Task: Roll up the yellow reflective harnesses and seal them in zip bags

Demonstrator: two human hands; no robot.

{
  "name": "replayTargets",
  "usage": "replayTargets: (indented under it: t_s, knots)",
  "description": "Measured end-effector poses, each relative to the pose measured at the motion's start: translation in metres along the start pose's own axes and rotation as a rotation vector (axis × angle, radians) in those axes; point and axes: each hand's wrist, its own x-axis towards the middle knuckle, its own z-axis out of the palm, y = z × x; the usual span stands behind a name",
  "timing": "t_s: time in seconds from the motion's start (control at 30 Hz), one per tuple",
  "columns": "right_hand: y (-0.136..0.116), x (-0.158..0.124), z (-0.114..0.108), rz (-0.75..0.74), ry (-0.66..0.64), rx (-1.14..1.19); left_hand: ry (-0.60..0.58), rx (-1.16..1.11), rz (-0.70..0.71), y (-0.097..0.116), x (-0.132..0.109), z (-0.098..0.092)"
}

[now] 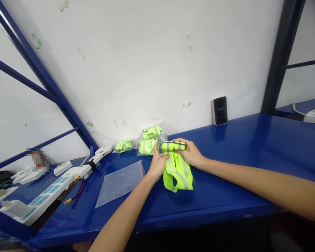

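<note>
My left hand (159, 163) and my right hand (187, 152) both grip a rolled section of a neon yellow reflective vest (173, 146) with grey stripes. The rest of the vest (177, 174) hangs from the roll and rests on the blue table (238, 140) below my hands. Just behind my left hand, two bagged yellow vests (151, 133) are stacked, and a third (123, 146) lies further left. A flat zip-top plastic bag (120, 184) with a red seal lies to the left of my left forearm.
A white power strip (49, 196) with a wired yellow connector (75, 191) and a small white fan (104, 150) stand at the left. A black digital clock (220, 110) leans on the white wall. Blue metal shelf frames rise at both sides.
</note>
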Motion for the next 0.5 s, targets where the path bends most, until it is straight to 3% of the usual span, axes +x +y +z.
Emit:
replayTargets:
  t_s: [0.27,0.4,0.5]
  knots:
    - [0.003,-0.002,-0.002,-0.259,-0.079,-0.208,-0.038,-0.226,-0.003,0.012,-0.005,0.010]
    - [-0.002,-0.005,-0.002,-0.265,-0.182,-0.260,0.033,-0.159,-0.015,0.012,-0.002,0.007]
    - [-0.009,-0.008,-0.006,-0.212,-0.352,-0.263,0.063,-0.084,0.005,0.014,0.000,0.000]
